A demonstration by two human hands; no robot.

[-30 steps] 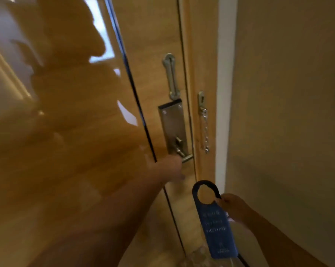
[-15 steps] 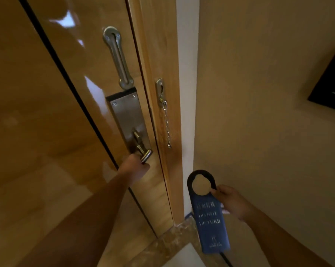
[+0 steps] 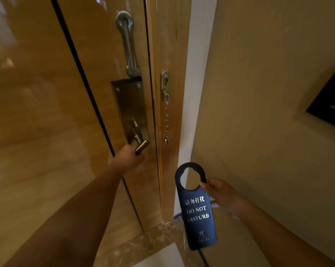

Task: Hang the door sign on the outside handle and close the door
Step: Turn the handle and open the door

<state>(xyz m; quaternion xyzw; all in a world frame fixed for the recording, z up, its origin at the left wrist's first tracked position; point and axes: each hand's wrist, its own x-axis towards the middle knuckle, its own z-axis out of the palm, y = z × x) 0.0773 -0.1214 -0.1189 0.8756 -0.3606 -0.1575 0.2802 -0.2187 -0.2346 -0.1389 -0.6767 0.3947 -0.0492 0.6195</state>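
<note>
The left hand (image 3: pixel 128 157) is clenched on the door's lever handle (image 3: pixel 141 146); the right hand (image 3: pixel 221 195) pinches the door sign (image 3: pixel 198 212) just below its hole, beside the frame — a light pinch that could let it slip while the door swings.

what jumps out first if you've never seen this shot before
The dark blue DO NOT DISTURB door sign at lower centre, pinched by the right hand beside its round hole. Left of it, the left hand grips the brass lever handle under a steel plate on the glossy wooden door.
</note>
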